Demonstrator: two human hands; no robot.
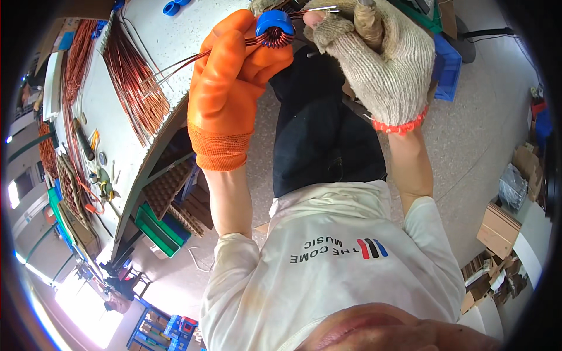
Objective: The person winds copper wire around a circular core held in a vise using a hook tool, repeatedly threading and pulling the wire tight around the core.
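Observation:
My left hand (234, 76), in an orange rubber glove, is closed around a blue ring core (275, 23) wound with copper wire at its lower side. Several loose copper wires (196, 57) trail leftward out of this grip. My right hand (386, 70) wears an off-white knit glove with a red cuff, and one bare fingertip shows. Its fingers are curled against wire ends (319, 9) reaching from the core's right side; the exact pinch is partly hidden. A tan wrapped piece (369, 26) lies at this hand; whether it is a handle or a wrapped finger is unclear.
On the white worktable (167, 35) at left lie a bundle of cut copper wires (132, 82), more blue rings (171, 8) and hand tools (88, 140). Green bins (161, 228) stand below it. A blue crate (448, 70) and cardboard boxes (497, 230) are at right.

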